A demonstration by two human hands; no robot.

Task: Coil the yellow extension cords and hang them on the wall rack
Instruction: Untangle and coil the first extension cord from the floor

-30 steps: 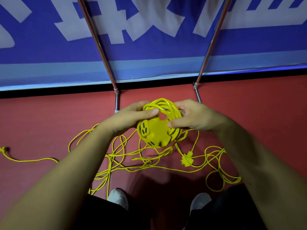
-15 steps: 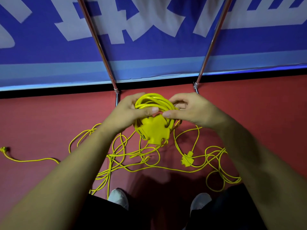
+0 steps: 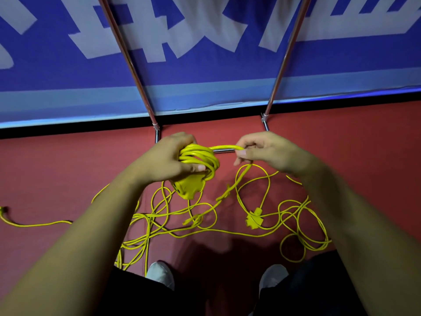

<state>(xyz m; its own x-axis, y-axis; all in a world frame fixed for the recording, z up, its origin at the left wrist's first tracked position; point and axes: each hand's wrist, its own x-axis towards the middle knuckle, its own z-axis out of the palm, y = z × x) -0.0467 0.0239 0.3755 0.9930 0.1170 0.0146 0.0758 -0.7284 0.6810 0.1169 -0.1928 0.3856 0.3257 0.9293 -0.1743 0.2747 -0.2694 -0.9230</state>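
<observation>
My left hand [image 3: 167, 159] grips a small coil of yellow extension cord [image 3: 200, 158], with the cord's flat multi-outlet head [image 3: 188, 187] hanging below the fingers. My right hand [image 3: 262, 150] pinches the same cord a short way to the right, and a stretch of it runs taut between the hands. From the right hand the cord drops to a loose yellow tangle [image 3: 205, 222] on the red floor. A second yellow outlet head [image 3: 254, 218] lies in that tangle. A yellow plug end [image 3: 3, 210] lies at the far left.
Two slanted metal rack poles [image 3: 141, 85] [image 3: 282, 65] rise from the floor against a blue banner wall [image 3: 205, 65], joined by a low crossbar [image 3: 224, 151] behind my hands. My white shoes [image 3: 160, 273] [image 3: 272, 278] stand at the bottom, cord loops lying just ahead of them.
My hands have drawn apart: the right one moved right, pulling a length of cord out from the coil. The left hand now holds the coil alone, and the outlet head hangs lower.
</observation>
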